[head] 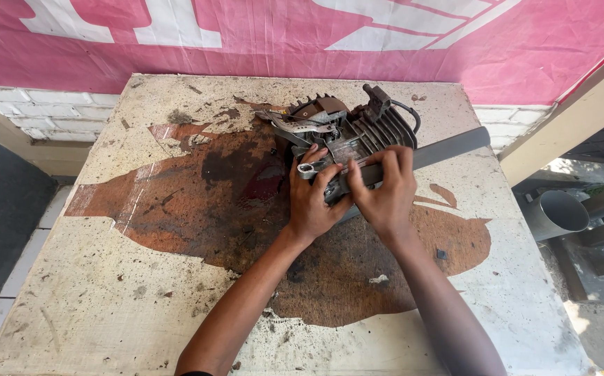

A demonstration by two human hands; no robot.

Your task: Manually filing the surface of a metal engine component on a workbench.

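1. On the bench (142, 278), near its far edge, lies an engine (347, 136) with dark cooling fins; both hands rest on its near side.
2. Left hand (312, 198) curls its fingers about a spanner (314, 167), whose ring end shows between the fingers; the shank runs under the hand and is hidden.
3. Right hand (385, 191) lies flat, fingers spread narrow, pressing on the engine's near edge and on a grey bar (448, 150) that runs out to the right; whether it grips anything I cannot tell.
4. Under the two hands the engine's front face is covered, so what the spanner sits on cannot be made out.
5. Black cable (408, 111) loops off the engine's far right corner; its end is lost behind the fins.
6. Both forearms are cut off by the lower edge of the view.
7. Bench top is chipped white paint with a broad brown, oily stain (211, 181) round the engine.
8. Right of the bench, lower down, a grey pipe (560, 212) shows its open mouth; the inside is in shadow and its contents cannot be seen.
9. Behind the bench hangs a pink sheet (281, 42), cut off at the top.
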